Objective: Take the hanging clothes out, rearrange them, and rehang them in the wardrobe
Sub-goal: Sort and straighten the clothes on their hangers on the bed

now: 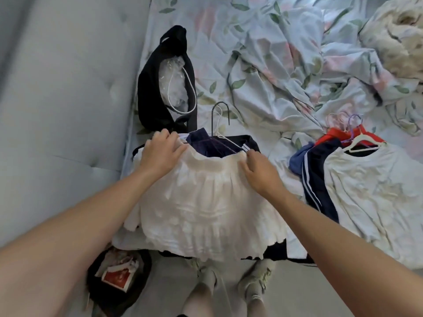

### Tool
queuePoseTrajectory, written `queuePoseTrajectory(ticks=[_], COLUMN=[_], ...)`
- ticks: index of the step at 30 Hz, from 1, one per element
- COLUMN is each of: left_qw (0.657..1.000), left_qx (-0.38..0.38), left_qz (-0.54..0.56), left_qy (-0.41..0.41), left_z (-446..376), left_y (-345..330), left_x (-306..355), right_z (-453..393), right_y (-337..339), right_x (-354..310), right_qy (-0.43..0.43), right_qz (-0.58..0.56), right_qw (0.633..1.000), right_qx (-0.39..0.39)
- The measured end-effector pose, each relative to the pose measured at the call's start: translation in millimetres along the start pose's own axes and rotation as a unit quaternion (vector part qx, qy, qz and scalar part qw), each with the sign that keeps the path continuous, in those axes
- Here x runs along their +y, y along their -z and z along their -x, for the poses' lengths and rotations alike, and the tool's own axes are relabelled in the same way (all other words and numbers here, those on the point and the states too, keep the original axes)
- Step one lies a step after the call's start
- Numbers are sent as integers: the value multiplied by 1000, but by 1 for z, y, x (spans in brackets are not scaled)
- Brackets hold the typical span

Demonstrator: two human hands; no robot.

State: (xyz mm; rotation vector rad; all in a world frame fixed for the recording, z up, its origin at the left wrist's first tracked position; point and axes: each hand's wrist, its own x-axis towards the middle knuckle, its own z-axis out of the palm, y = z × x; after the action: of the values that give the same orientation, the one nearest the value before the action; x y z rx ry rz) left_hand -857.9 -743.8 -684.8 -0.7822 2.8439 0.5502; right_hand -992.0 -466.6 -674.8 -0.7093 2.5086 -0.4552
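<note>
A white ruffled skirt (201,207) lies on top of a stack of clothes at the bed's near edge. My left hand (161,154) grips the left end of its waistband. My right hand (257,170) pinches the right end of the waistband. Under the skirt lies a dark navy garment (212,145) on a hanger whose dark metal hook (220,117) sticks up behind. To the right, a white T-shirt (375,193) on a white hanger (364,143) covers a navy striped garment (317,179) and a red one (336,135).
A black bag (167,81) with clear plastic inside lies at the back left on the floral bedsheet (274,65). A grey padded wall (64,99) runs along the left. A dark bin (119,277) with rubbish stands on the floor beside my feet (231,280).
</note>
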Motion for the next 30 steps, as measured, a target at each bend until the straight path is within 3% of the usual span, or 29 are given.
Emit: queuePoseTrajectory(ticks=[8, 16, 30], left_qw=[999, 996, 995], left_qx=[-37, -81, -78], left_qz=[7, 0, -14], left_qy=[-16, -43, -64], left_z=[33, 66, 52], left_y=[-39, -52, -71], left_x=[11, 50, 151], right_z=[6, 40, 40], right_y=[-25, -17, 16], right_x=[29, 62, 165], right_qy=[-2, -10, 33], right_qz=[58, 32, 62], right_qw=[998, 999, 997], right_qx=[-6, -22, -20])
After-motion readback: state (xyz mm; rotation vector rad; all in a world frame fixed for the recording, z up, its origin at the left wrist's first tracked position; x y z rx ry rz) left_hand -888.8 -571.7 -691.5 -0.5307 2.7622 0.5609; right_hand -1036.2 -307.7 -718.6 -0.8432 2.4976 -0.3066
